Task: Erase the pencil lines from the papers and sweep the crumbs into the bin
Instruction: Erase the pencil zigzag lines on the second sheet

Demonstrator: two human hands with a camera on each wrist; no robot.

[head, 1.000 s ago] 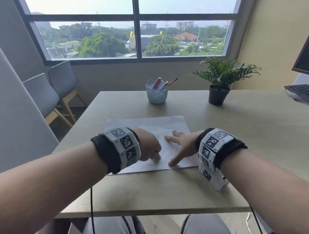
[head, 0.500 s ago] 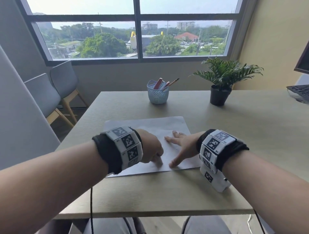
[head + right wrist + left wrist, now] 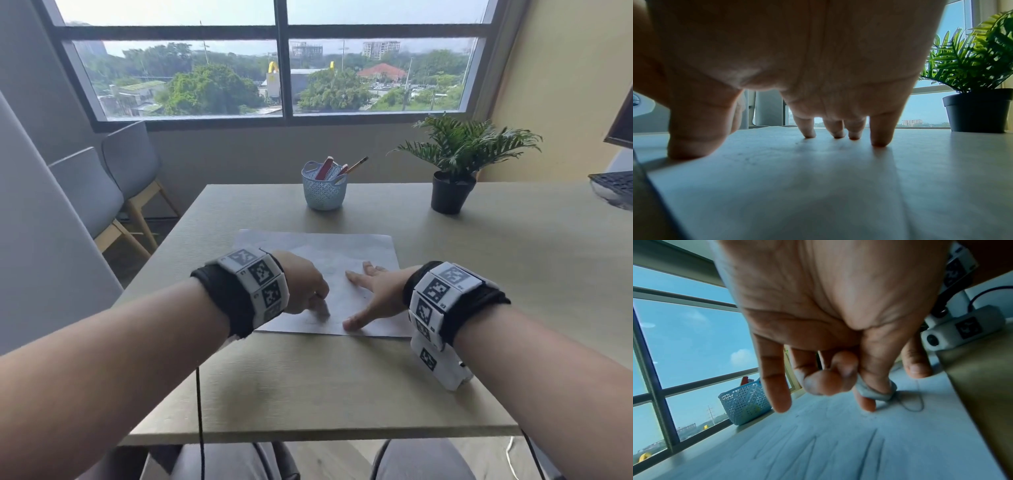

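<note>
Pale wooden table (image 3: 479,274) under a wide window (image 3: 284,68), grey chairs (image 3: 102,185) off to the left. At the far edge, light-blue perforated basket (image 3: 323,190) holding red-and-white sticks and a pencil (image 3: 356,164) leaning out to the right; beside it, to the right, black pot (image 3: 451,193) with a green fern. White paper (image 3: 359,250) flat mid-table, long axis left to right, faint pencil lines (image 3: 869,449) on its near part. Left hand (image 3: 301,284) curled, thumb and fingertips pinching a small grey eraser (image 3: 875,391) down onto the paper's near-left area. Right hand (image 3: 376,294) flat on the paper, fingers (image 3: 879,129) spread, tips pressing
</note>
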